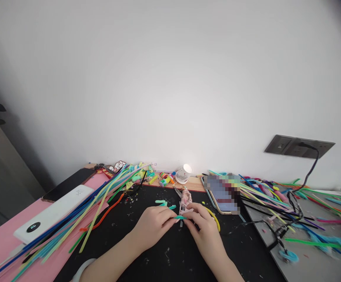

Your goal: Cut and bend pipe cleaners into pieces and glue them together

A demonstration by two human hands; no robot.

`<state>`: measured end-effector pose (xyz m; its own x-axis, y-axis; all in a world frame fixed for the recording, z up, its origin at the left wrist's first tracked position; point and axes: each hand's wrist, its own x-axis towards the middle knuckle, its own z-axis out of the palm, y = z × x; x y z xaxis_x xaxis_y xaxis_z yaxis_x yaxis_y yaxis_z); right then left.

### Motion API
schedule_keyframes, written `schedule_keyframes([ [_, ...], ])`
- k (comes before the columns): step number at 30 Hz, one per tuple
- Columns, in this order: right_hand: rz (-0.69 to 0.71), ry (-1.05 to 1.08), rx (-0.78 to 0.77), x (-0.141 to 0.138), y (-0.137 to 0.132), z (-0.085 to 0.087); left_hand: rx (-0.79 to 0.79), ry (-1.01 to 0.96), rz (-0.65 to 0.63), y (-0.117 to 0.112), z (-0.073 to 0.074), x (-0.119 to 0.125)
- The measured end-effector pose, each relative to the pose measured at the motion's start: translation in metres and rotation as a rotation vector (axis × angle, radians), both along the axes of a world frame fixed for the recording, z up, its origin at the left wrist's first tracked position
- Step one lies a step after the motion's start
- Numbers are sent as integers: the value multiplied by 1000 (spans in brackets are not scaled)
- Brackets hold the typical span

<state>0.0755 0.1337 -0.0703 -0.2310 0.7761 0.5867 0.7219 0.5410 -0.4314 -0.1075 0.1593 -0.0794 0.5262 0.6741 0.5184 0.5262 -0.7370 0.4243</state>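
My left hand and my right hand meet low over the black mat. Between their pinched fingertips runs a short teal pipe cleaner; each hand grips one end. Just beyond the left fingers lie mint-green pipe cleaner pieces. Past the fingertips rests a small pinkish patterned item, partly covered by my right hand, its kind unclear. Metal scissor-like blades show beside it. A curved yellow pipe cleaner pokes out behind my right hand.
Long pipe cleaners and a white power bank lie on the left. A paper cup stands by the wall. A phone sits right of centre. A black cable hangs from the wall socket onto more pipe cleaners.
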Motion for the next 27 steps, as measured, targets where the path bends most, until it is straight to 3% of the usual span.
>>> schedule_keyframes([
  [22, -21, -1, -70, 1, 2, -5, -60, -18, 26, 1, -3, 1],
  [27, -161, -27, -61, 13, 7, -3, -115, -74, 121, 7, -4, -4],
])
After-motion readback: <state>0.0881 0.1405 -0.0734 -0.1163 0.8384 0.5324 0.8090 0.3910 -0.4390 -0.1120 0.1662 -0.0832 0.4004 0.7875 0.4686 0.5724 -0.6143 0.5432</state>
